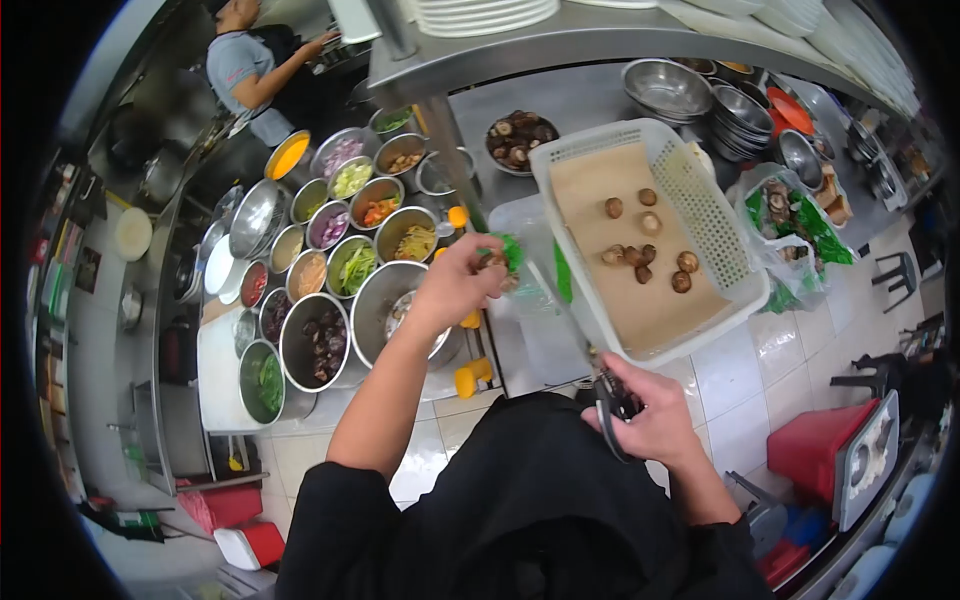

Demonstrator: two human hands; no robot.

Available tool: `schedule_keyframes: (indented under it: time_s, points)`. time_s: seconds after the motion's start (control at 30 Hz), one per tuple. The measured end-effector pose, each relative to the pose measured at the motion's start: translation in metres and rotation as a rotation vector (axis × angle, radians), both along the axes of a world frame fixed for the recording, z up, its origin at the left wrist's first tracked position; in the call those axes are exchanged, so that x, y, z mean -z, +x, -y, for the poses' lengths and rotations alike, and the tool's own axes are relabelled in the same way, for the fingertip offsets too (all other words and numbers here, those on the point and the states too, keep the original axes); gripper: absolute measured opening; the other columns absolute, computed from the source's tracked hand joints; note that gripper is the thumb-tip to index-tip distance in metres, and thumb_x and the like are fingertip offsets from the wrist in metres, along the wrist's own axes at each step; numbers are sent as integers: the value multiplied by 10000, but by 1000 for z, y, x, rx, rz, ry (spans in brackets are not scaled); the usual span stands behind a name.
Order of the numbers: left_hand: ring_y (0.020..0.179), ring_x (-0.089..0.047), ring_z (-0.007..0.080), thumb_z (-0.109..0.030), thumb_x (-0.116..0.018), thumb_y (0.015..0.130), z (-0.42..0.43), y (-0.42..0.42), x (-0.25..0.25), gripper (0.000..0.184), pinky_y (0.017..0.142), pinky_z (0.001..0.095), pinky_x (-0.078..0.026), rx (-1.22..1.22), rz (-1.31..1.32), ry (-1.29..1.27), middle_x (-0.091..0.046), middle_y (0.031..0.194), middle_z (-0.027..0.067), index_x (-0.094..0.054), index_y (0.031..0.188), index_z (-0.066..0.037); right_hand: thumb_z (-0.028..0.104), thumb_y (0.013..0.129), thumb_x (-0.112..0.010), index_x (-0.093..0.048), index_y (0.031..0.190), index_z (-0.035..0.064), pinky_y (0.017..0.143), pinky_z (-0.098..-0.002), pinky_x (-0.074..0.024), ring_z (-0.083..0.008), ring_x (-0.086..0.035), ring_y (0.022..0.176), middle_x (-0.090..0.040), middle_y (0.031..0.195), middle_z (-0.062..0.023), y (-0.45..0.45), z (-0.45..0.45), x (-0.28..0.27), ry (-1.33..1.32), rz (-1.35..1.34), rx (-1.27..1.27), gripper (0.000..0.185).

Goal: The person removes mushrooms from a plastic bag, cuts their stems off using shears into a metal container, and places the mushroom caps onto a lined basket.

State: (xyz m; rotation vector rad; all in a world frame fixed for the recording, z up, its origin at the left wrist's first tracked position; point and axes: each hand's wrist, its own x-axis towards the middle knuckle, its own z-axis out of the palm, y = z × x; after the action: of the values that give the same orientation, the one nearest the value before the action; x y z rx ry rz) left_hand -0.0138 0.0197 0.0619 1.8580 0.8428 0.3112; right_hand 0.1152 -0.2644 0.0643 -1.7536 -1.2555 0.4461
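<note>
My left hand (pixel 455 290) is closed in a pinch on a small brownish mushroom, mostly hidden by the fingers, above a clear plastic bag with green print (pixel 512 250). In my right hand (pixel 650 410) is a pair of scissors (pixel 604 395), with dark handles and long blades reaching up and left towards my left hand. Just right of the blades stands a white perforated basket (pixel 745 285), lined with brown paper (pixel 600 190). Several whole mushrooms (pixel 650 222) lie scattered on that paper. Below my left forearm, a large steel pot (pixel 368 325) holds pale pieces.
Steel pots of chopped vegetables (pixel 352 268) crowd the left counter. Behind the basket sit a bowl of dark mushrooms (pixel 520 140) and stacked steel bowls (pixel 740 115). Mushroom-filled bags (pixel 790 220) lie to the right. A plate shelf (pixel 600 40) overhangs the counter. A co-worker (pixel 245 70) stands at upper left.
</note>
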Motion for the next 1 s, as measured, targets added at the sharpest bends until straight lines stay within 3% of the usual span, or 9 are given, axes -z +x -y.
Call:
schedule_keyframes:
  time_s: [0.03,0.07,0.1,0.17,0.33,0.47,0.73,0.87,1.0]
  points:
    - [833,-684,164,-87,-652,906,-2,-19,-2,383,687,272,-528,-86,88,-166,-682,971,97,-588,1274,-2,287,712,-879,-656,1272,57,637,-317,-537,-211,-673,649,-685,770,-82,-8,-7,2,-50,-35,-17,645]
    - [831,-671,113,-78,-655,912,-2,-35,-4,394,671,229,-515,-174,183,-329,-672,976,70,-585,1290,6,309,718,-871,-657,1269,67,620,-325,-530,-217,-668,638,-674,749,-68,-14,-17,3,-80,28,-57,639]
    - [857,-678,145,-70,-638,921,-2,-50,-1,431,675,249,-525,-237,235,-362,-683,1058,92,-555,1325,55,331,724,-864,-658,1266,77,602,-333,-523,-223,-663,627,-662,727,-53,-19,-26,2,-111,95,-99,633]
    - [876,-676,149,-58,-630,924,3,-74,-1,450,685,255,-531,-269,276,-356,-683,1079,103,-538,1346,71,412,742,-832,-653,1260,106,561,-395,-489,-255,-644,602,-618,662,-23,-30,-43,7,-145,186,-157,627]
    - [939,-678,159,-7,-589,935,13,-123,10,489,720,257,-558,-328,265,-238,-681,1154,127,-481,1399,106,389,761,-815,-638,1274,128,587,-437,-478,-286,-640,612,-645,697,-48,-53,-74,6,-221,373,-293,603]
    - [895,-698,140,-18,-612,926,26,-148,9,495,694,251,-574,-422,222,-148,-704,1085,125,-492,1388,115,363,778,-798,-639,1273,143,590,-446,-477,-315,-634,620,-654,721,-67,-66,-93,11,-249,466,-368,563]
    - [867,-706,155,-61,-680,891,28,-192,20,477,683,254,-577,-550,176,-140,-707,1046,147,-554,1321,104,321,809,-774,-652,1238,138,636,-457,-517,-362,-667,722,-699,805,-120,-68,-98,28,-205,300,-498,482]
    - [832,-709,168,-126,-729,857,15,-181,19,443,722,297,-557,-480,-142,124,-718,978,110,-616,1250,44,350,813,-776,-670,1220,137,648,-449,-525,-370,-671,732,-705,797,-130,-45,-67,10,-265,172,-414,471]
    - [835,-699,176,-159,-758,848,12,-91,-15,389,762,326,-549,-293,168,154,-724,965,113,-656,1175,25,388,807,-782,-679,1217,141,665,-448,-534,-379,-677,744,-702,789,-143,-20,-36,-4,-496,100,-302,490]
